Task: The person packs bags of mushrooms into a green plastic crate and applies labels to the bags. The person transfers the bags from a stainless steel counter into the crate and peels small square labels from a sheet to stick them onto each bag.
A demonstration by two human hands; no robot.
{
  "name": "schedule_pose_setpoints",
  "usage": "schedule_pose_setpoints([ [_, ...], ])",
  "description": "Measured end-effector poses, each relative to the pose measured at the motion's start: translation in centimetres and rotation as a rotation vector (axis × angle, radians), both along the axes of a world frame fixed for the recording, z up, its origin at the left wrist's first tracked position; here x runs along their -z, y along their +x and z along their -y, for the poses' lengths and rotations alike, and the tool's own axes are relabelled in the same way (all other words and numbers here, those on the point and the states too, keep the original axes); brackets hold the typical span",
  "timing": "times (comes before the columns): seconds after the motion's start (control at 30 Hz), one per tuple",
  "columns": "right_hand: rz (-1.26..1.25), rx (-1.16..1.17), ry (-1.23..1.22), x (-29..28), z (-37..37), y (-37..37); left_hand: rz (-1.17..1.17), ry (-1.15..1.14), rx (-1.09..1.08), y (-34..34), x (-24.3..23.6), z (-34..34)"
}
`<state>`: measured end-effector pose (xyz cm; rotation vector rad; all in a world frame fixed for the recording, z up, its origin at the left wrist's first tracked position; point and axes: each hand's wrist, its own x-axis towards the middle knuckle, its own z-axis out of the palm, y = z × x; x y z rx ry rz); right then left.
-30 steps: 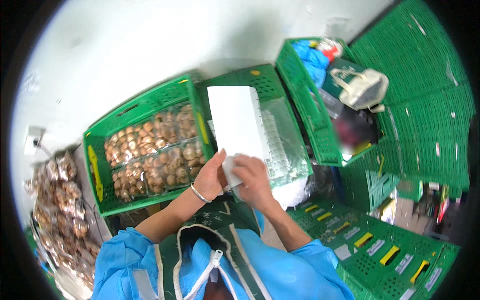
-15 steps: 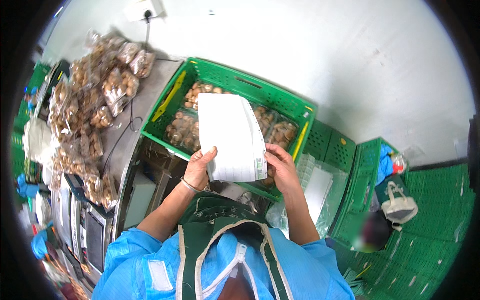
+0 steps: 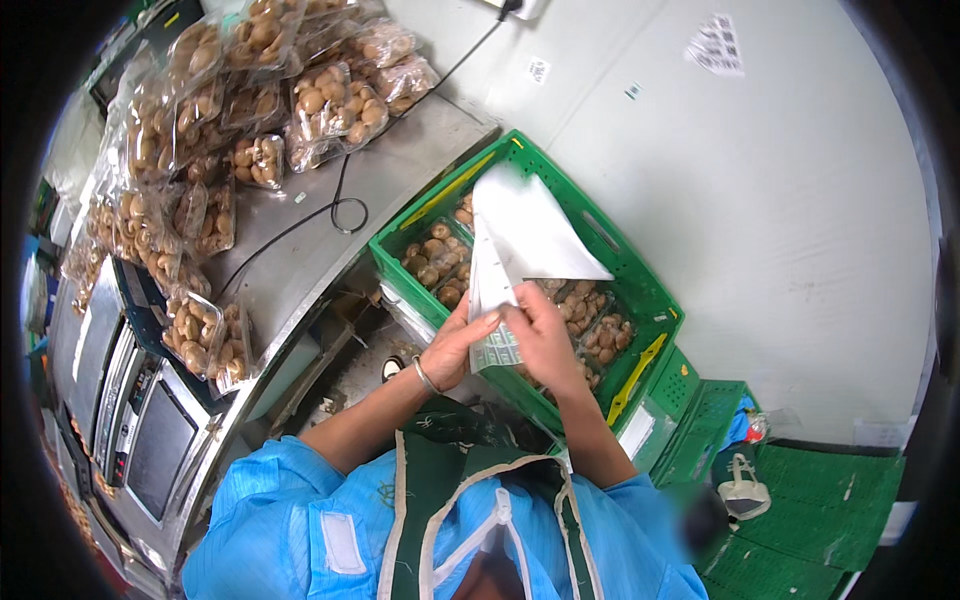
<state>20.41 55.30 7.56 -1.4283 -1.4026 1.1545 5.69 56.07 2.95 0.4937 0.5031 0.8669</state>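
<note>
Steel table bears mushroom packs; at the crate's near side, left hand and right hand pinch paper between fingers.

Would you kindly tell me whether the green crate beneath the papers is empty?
Not empty: packs of brown mushrooms show inside the green crate beside the white papers; what they cover is hidden.
</note>
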Motion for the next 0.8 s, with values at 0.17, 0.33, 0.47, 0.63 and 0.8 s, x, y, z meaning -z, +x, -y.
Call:
schedule_pose_setpoints([
  [0.17,-0.262,0.215,-0.089,-0.7,-1.6,0.6,-0.037,-0.142,-0.093,-2.4,3.6,-2.8],
  [0.33,-0.240,0.342,0.032,-2.0,-2.9,4.9,-0.212,0.032,-0.337,-7.2,4.9,-5.5],
  [0.47,-0.453,0.389,0.019,1.0,-3.2,7.0,-0.308,0.200,-0.432,-10.3,3.2,-6.0],
  [0.63,-0.506,0.417,0.032,2.9,-4.4,5.4,-0.398,0.239,-0.522,-11.9,2.3,-5.8],
  [0.8,-0.407,0.171,0.106,0.8,-3.5,3.9,-0.429,0.332,-0.700,-12.4,1.0,-5.1],
])
